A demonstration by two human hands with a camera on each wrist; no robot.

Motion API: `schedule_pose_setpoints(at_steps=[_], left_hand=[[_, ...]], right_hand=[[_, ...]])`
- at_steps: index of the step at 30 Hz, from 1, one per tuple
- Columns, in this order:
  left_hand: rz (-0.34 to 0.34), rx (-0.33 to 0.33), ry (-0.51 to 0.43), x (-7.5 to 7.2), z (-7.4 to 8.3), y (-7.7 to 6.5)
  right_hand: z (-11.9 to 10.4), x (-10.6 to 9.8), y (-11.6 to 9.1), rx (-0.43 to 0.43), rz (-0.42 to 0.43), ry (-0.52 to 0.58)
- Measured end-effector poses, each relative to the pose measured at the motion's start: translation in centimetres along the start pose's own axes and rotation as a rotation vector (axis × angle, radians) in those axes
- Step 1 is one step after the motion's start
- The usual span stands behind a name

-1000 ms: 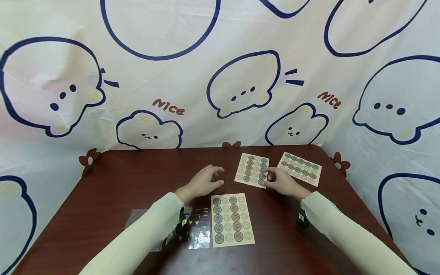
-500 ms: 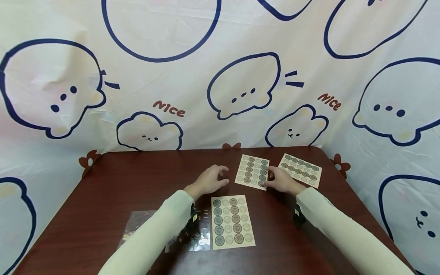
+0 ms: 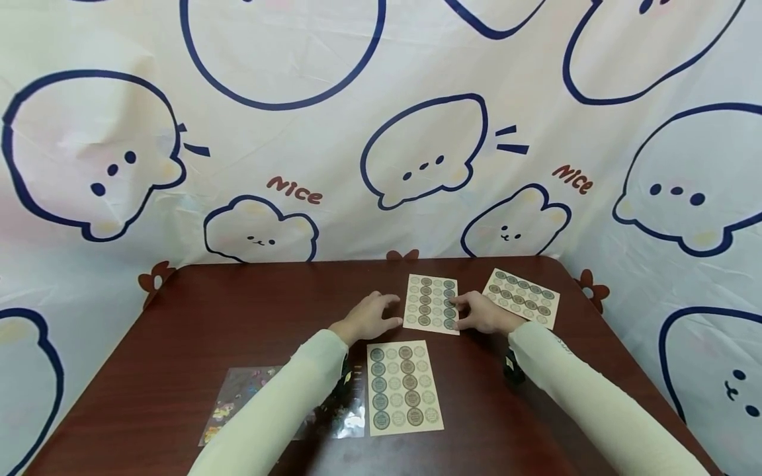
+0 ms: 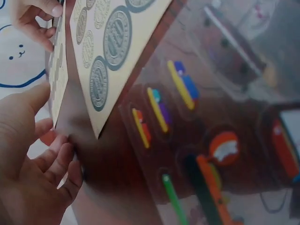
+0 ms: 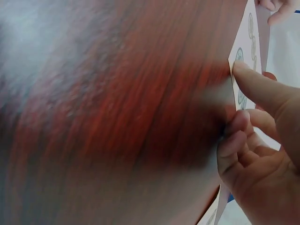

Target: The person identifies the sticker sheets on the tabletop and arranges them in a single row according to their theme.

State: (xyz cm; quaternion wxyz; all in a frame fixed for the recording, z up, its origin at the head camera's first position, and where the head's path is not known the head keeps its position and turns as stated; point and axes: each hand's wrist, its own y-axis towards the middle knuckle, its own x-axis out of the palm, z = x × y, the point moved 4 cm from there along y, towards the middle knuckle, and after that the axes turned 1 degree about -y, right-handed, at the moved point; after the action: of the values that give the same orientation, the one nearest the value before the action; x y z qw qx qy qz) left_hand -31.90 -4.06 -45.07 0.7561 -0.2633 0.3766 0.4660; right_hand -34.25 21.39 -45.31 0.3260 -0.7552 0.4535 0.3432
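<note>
A cream sheet of round stickers [image 3: 430, 301] lies toward the back of the table, printed in dark, brown and pale rows. My right hand [image 3: 483, 313] pinches its right edge; in the right wrist view the thumb [image 5: 255, 82] lies over the sheet's face and the other fingers are curled. At the sheet's left edge is my left hand [image 3: 368, 317], fingers loosely bent and holding nothing. Closer to me lies a second sticker sheet [image 3: 405, 390], flat. A third sticker sheet [image 3: 524, 297] lies slanted at the back right, partly behind the right hand.
Clear plastic sheets with small colourful pictures [image 3: 238, 396] lie at the front left, partly hidden under my left sleeve [image 3: 280, 403]. The dark red wooden table [image 3: 149, 370] ends at a fabric backdrop [image 3: 339, 218] with blue drawings.
The middle sticker sheet has shifted slightly left and turned straighter with my right hand. My left hand has moved right to the sheet's left edge. The other sheets stay in place.
</note>
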Motion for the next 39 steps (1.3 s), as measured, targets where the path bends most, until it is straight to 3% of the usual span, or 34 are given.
schedule_pose_setpoints(at_steps=[7, 13, 21, 29, 39], left_hand=[[-0.014, -0.01, -0.035, 0.4, -0.3, 0.2], [-0.031, -0.04, -0.093, 0.6, -0.5, 0.5], [-0.043, -0.043, -0.158, 0.4, -0.8, -0.1], [-0.07, -0.032, -0.251, 0.3, -0.9, 0.6], [-0.05, -0.073, -0.324, 0.6, -1.5, 0.8]], right_hand=[[-0.4, 0.2, 0.4, -0.018, -0.035, 0.046], [-0.3, 0.2, 0.4, 0.0, 0.033, 0.015], [-0.6, 1.5, 1.1, 0.0, 0.028, 0.007], [0.0, 1.2, 1.1, -0.021, 0.049, -0.018], [0.1, 1.2, 0.9, -0.064, 0.076, -0.014]])
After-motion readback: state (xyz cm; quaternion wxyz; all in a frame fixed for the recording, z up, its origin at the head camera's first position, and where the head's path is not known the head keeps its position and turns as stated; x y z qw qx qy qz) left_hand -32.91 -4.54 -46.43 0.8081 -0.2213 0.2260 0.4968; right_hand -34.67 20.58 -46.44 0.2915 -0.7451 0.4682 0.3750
